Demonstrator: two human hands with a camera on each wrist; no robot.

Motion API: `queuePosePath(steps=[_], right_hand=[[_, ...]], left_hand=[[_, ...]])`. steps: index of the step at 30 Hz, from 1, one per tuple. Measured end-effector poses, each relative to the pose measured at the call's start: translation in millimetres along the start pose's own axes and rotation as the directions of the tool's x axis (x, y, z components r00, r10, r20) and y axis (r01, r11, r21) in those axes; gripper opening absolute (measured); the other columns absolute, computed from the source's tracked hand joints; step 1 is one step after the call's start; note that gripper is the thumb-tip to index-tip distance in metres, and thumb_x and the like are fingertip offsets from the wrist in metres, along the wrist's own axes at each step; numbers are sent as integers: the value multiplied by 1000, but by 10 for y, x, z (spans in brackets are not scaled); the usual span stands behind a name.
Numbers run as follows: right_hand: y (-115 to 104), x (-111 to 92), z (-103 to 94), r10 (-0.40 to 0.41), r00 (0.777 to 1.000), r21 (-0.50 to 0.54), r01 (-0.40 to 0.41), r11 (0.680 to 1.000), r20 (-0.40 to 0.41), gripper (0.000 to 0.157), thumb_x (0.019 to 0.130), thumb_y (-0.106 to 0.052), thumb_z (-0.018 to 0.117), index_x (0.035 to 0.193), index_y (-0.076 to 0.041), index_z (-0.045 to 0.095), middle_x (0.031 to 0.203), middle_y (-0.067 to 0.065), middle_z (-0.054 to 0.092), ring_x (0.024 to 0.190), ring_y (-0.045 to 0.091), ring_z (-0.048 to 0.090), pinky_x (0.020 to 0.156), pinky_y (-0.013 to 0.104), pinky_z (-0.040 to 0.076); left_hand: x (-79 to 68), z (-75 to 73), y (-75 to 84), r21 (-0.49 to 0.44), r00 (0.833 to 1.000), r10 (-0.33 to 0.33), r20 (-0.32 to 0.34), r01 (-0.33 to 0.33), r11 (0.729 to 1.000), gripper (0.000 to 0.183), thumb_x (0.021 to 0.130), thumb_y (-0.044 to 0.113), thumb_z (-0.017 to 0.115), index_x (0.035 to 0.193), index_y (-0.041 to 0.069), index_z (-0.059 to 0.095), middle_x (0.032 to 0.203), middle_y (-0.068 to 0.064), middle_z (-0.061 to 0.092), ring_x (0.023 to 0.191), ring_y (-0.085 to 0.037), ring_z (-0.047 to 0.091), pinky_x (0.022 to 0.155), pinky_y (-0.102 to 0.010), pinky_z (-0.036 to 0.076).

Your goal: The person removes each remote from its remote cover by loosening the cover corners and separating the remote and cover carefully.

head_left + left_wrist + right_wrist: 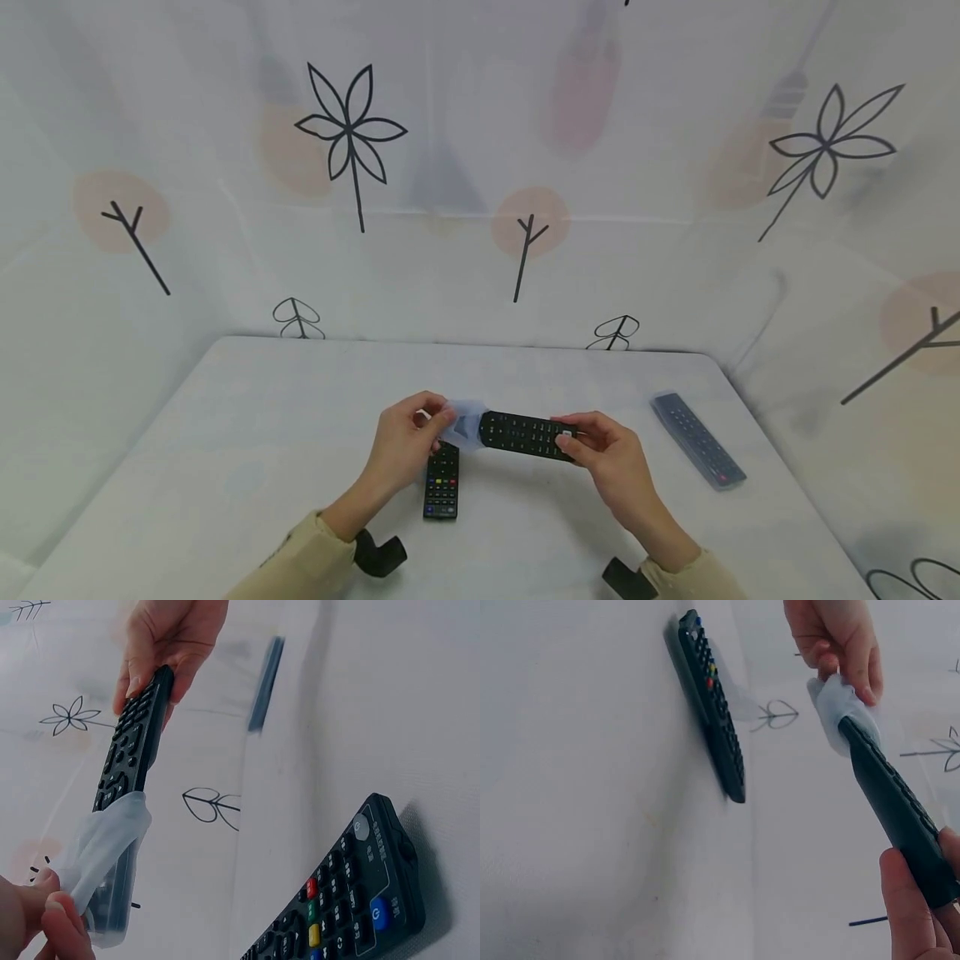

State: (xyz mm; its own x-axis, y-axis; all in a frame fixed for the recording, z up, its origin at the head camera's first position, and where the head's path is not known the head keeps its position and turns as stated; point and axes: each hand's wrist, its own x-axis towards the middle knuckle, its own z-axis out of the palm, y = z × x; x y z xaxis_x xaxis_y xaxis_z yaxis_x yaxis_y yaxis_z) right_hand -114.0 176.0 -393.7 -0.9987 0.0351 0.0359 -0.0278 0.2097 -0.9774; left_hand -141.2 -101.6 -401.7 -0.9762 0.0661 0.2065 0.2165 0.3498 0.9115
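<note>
My right hand [611, 458] holds a black remote control [525, 435] by one end, thumb on its button face, above the table. A translucent bluish silicone cover [467, 423] is bunched over the remote's other end. My left hand [405, 437] pinches that cover between thumb and fingers; in the left wrist view the cover [112, 840] is folded back on itself near the fingertips. Below my left hand a second black remote [442, 483] with coloured buttons lies face up, its top end partly hidden by the hand in the head view.
To the right on the white table [300, 392] lies another remote in a bluish translucent cover [697, 440], set at a slant. A patterned cloth [435, 275] hangs behind the table's far edge. Dark wrist camera mounts [380, 553] stick out beside the sleeves.
</note>
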Motion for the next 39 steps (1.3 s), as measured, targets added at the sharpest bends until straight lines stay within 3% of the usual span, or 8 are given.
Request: queuePosePath(steps=[5,21,39], right_hand=[[2,-5,-21,12,1000,-7,-12,1000,2,28,88,1,73,115,-1,66,118,14,68,99,17,69,79,29,57],[-29,8,-80,34,999,3,-34,999,20,29,88,0,73,116,0,66,118,14,69,97,15,70,79,30,57],[-41,4,-113,42,999,8,-42,999,19,29,88,2,71,116,1,66,118,14,69,96,17,69,78,30,57]], left_hand=[[5,-24,1,23,1000,2,-8,-2,1000,4,94,17,71,98,15,70,89,-1,61,56,-14,54,49,-25,45],[9,-82,4,108,1000,-23,-17,25,994,4,96,25,69,98,23,68,84,4,62,57,-16,54,49,-27,45],[18,-144,-51,118,1000,-16,-17,18,993,10,95,28,70,100,19,69,80,3,62,56,-15,54,50,-26,44]])
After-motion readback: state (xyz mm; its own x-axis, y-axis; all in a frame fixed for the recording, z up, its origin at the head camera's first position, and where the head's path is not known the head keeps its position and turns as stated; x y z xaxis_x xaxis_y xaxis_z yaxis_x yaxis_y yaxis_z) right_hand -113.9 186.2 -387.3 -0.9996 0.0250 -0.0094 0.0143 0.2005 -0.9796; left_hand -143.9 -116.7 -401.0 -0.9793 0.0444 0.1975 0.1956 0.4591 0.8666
